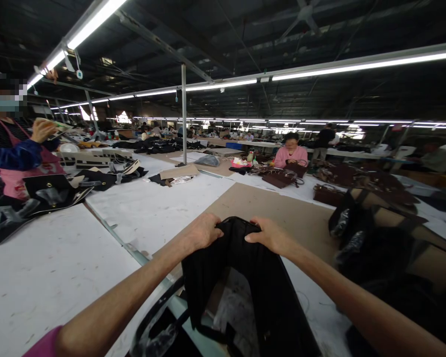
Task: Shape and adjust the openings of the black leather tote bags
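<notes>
A black bag [241, 248] stands at the table's near edge, its mouth facing me and crumpled clear plastic [236, 307] visible inside. My left hand [207, 231] is closed on the far rim of the bag, thumb toward the inside. On the same rim, a short way to the right, my right hand [269, 235] pinches the fabric between thumb and fingers. A black handle [158, 312] partly wrapped in clear plastic hangs at the bag's left side. The fingers behind the rim are hidden.
Dark bags [379, 248] pile up close on my right. A brown board [271, 203] lies on the white table [152, 198]. At left, a co-worker in a pink apron [33, 168] stands near black bag pieces [52, 191]. Across the table, a person in pink [290, 156] is near brown bags.
</notes>
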`<state>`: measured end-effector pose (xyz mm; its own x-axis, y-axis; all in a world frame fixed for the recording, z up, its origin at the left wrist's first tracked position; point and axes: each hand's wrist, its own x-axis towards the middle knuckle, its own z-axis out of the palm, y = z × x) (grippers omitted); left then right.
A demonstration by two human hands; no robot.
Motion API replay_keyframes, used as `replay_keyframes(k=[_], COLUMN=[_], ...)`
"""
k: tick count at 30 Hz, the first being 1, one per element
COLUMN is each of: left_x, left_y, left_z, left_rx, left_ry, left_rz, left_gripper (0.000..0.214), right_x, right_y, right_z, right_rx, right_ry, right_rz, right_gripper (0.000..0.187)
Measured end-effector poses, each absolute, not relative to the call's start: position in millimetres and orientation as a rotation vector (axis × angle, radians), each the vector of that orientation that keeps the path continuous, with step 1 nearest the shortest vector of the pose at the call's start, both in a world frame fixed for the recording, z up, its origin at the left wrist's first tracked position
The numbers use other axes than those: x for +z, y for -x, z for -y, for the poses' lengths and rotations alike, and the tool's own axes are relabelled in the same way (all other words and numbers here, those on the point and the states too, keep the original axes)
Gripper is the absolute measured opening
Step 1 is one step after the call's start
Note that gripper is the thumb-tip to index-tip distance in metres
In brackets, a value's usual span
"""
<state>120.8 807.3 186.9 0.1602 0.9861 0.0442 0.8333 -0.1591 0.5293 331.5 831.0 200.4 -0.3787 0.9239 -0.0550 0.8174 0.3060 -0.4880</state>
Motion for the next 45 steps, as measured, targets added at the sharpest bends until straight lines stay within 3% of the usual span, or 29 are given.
replay_keyframes(k=[4,14,18,21,23,29,36,45], left_x=[190.2,192.8,190.7,189.8,189.4,190.4,190.8,190.9], left_y=[-118.6,-115.1,-119.0,-121.2,-121.7,-123.1,-124.5,-124.7], left_z=[-813.1,-811.1,-809.5,-805.6,-802.3,-793.4,-790.8,-787.3], left_rx=[0.581,0.485,0.504,0.513,0.531,0.573,0.594,0.600], left_ry=[-2.008,-1.642,-1.645,-1.668,-1.670,-1.696,-1.749,-1.771], left_rz=[-1.615,-1.199,-1.205,-1.229,-1.251,-1.296,-1.331,-1.318], left_gripper=[0.030,0.030,0.033,0.032,0.033,0.034,0.027,0.028], right_x=[197.5,205.0,206.0,210.5,212.8,211.0,207.5,209.9], right_y=[-331.4,-377.6,-369.8,-359.3,-352.3,-333.4,-322.7,-327.2], right_z=[-839.0,-856.4,-844.8,-831.8,-824.7,-814.9,-807.9,-814.5], right_rx=[0.787,0.765,0.429,-0.020,-0.187,0.154,-0.105,0.027], right_ry=[1.478,1.178,1.214,1.176,1.104,1.157,1.321,1.354], right_rz=[2.360,2.689,2.743,2.736,2.702,2.502,2.544,2.521], right_gripper=[0.014,0.017,0.007,0.023,0.024,0.015,0.011,0.017])
